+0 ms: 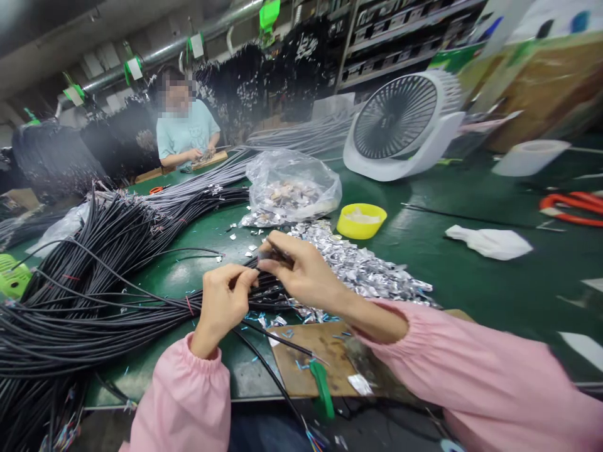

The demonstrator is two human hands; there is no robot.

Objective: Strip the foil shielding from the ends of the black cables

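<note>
My left hand [226,296] is closed in a pinch near the middle, at the end of a black cable. Close beside it on the right, my right hand [301,267] is also closed, with a small dark object between its fingers that I cannot make out. Both hands are over a bundle of black cables [155,317] tied with a red band. Silvery foil scraps [358,267] lie in a heap behind my right hand. Below the hands, a cable end with bare strands rests on a brown board [301,364], near a green-handled tool [321,386].
A clear plastic bag [294,188] of scraps, a yellow dish [361,221] and a white fan [402,125] stand behind. To the right lie a white pouch [492,242] and orange-handled scissors [572,206]. Another person [188,135] sits across the green table [471,289].
</note>
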